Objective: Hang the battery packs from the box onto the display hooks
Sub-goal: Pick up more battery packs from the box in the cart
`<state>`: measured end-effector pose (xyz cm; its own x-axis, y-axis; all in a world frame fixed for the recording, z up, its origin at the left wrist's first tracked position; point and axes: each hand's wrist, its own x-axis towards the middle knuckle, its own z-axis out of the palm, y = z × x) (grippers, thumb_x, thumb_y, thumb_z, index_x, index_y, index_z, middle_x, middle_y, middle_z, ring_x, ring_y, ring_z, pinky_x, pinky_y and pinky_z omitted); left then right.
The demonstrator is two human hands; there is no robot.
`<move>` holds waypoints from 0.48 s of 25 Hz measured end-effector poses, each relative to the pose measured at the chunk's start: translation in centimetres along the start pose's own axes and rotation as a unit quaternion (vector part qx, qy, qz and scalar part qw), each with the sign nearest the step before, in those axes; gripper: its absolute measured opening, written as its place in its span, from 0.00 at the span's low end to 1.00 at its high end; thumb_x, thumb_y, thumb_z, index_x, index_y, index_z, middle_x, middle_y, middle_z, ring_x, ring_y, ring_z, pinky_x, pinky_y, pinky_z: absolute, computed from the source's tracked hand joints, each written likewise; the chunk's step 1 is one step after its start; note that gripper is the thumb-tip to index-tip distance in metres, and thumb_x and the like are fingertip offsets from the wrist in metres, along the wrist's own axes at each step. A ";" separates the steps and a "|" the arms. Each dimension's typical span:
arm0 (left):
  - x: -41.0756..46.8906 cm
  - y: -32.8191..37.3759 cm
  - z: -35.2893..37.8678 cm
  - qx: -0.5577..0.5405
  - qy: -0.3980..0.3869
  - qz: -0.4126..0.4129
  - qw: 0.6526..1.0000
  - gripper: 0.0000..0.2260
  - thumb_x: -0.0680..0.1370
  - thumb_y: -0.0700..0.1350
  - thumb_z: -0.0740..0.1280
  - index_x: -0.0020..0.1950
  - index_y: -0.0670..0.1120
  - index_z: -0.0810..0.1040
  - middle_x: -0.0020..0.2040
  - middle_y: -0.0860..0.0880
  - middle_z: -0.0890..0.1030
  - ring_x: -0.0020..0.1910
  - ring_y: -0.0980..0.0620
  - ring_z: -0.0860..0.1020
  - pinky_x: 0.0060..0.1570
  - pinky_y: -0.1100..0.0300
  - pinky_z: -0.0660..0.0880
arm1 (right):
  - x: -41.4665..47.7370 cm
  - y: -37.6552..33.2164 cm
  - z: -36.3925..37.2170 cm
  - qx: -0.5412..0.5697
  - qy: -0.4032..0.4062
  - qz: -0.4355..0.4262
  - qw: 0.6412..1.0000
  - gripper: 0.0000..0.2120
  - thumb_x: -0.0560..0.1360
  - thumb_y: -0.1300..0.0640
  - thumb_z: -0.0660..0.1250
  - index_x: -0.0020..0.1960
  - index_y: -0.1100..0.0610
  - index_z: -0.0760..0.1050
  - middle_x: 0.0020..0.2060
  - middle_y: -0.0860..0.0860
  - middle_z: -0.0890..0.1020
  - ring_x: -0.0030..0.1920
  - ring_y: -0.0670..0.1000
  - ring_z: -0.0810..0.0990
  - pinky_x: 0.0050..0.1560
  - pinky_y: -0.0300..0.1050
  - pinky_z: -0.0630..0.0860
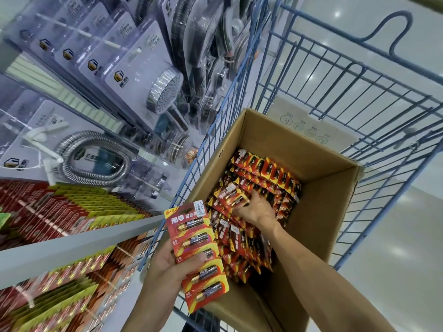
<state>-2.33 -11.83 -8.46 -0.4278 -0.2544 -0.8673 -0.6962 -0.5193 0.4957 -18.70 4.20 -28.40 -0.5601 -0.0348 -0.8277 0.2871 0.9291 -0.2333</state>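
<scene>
- Battery packs (251, 238) are riding in one blue wire cart (335, 75), which is standing just beside the display (60, 212), probably so the stock is sitting within reach of the hooks.
- The display is already showing several rows of hung packs; the hooks themselves are hidden behind them.
- One cardboard box (323, 212) is sitting open-topped inside the cart, and the packs are lying in it in a loose heap, too many to count.
- The left hand (167, 267) is gripping a fanned stack (199, 250) above the box's near edge, thumb pressing across the front. About five packs are showing, stepped, likely gathered to hang in one trip.
- The right hand (256, 209) is reaching into the box, fingers curling round a single pack (231, 196) on top of the heap.
</scene>
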 end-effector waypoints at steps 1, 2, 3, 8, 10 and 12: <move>-0.1 0.0 -0.1 -0.001 -0.003 0.003 1.000 0.28 0.62 0.37 0.82 0.61 0.44 0.81 0.51 0.43 0.88 0.48 0.42 0.87 0.49 0.46 0.81 | -0.2 0.3 -0.1 -0.011 0.015 0.011 1.000 0.50 0.71 0.37 0.74 0.82 0.55 0.54 0.80 0.57 0.63 0.79 0.62 0.60 0.77 0.61 0.63; -0.2 0.0 -0.4 -0.003 -0.006 0.008 1.000 0.27 0.63 0.37 0.80 0.61 0.45 0.81 0.51 0.43 0.88 0.48 0.42 0.87 0.49 0.46 0.81 | -0.4 0.4 -0.2 -0.028 0.030 0.019 0.999 0.50 0.69 0.35 0.75 0.81 0.56 0.58 0.78 0.57 0.65 0.79 0.62 0.59 0.77 0.62 0.62; -0.3 0.0 -0.8 -0.006 -0.010 0.014 1.000 0.25 0.65 0.37 0.78 0.62 0.45 0.81 0.51 0.42 0.88 0.49 0.42 0.87 0.49 0.46 0.81 | -0.7 0.5 -0.5 -0.044 0.044 0.018 0.998 0.48 0.69 0.34 0.74 0.79 0.56 0.62 0.76 0.57 0.68 0.78 0.62 0.60 0.77 0.62 0.62; -1.2 0.2 -2.6 -0.016 -0.050 0.033 0.998 0.25 0.68 0.34 0.74 0.65 0.44 0.79 0.55 0.40 0.87 0.53 0.39 0.86 0.51 0.44 0.82 | -2.3 1.1 -1.2 0.052 0.145 -0.036 0.987 0.31 0.73 0.48 0.76 0.72 0.54 0.73 0.63 0.52 0.80 0.63 0.55 0.79 0.65 0.55 0.77; -1.6 0.5 -3.0 -0.008 -0.067 0.039 0.997 0.25 0.69 0.34 0.74 0.65 0.44 0.79 0.55 0.40 0.87 0.53 0.38 0.86 0.53 0.43 0.82 | -2.9 1.5 -1.6 0.130 0.179 -0.035 0.975 0.21 0.75 0.51 0.74 0.67 0.53 0.77 0.54 0.50 0.84 0.52 0.51 0.83 0.55 0.50 0.82; -1.8 0.8 -3.7 0.000 -0.081 0.055 0.995 0.23 0.70 0.36 0.74 0.65 0.44 0.80 0.56 0.39 0.86 0.53 0.38 0.86 0.53 0.43 0.82 | -4.4 1.3 -2.2 0.255 0.184 -0.036 0.949 0.15 0.76 0.52 0.74 0.61 0.53 0.79 0.49 0.48 0.84 0.49 0.50 0.83 0.46 0.43 0.79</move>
<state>0.04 -14.83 -6.63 -0.5885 -0.1751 -0.7893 -0.6401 -0.4956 0.5872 -17.57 6.40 -24.00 -0.7992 0.1273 -0.5875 0.5237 0.6271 -0.5766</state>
